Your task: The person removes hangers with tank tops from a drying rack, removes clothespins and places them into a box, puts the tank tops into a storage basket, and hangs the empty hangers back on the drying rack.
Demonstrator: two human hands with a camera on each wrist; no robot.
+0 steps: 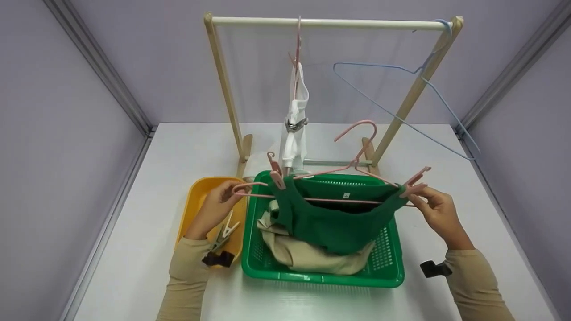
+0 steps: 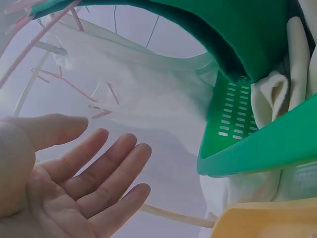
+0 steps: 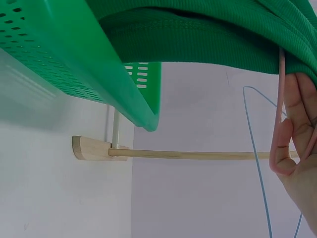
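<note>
A green tank top point(image 1: 334, 227) hangs from a pink hanger point(image 1: 330, 200), held at both shoulders by pink clips point(image 1: 277, 178). My right hand point(image 1: 439, 209) holds the hanger's right end; in the right wrist view, that hand point(image 3: 297, 129) has its thumb and fingers around the pink wire. At the hanger's left end is my left hand point(image 1: 218, 203). The left wrist view shows this hand point(image 2: 84, 183) with fingers extended and nothing gripped. Beneath the top stands a green basket point(image 1: 323, 280) with beige cloth point(image 1: 321, 258) inside.
Behind stands a wooden rack point(image 1: 223, 80) with a white top rail point(image 1: 357, 23). A white garment point(image 1: 292, 147) and a blue hanger point(image 1: 383, 104) hang there. Left of the basket, a yellow tray point(image 1: 189, 203) holds clothespins point(image 1: 225, 232). Walls flank both sides.
</note>
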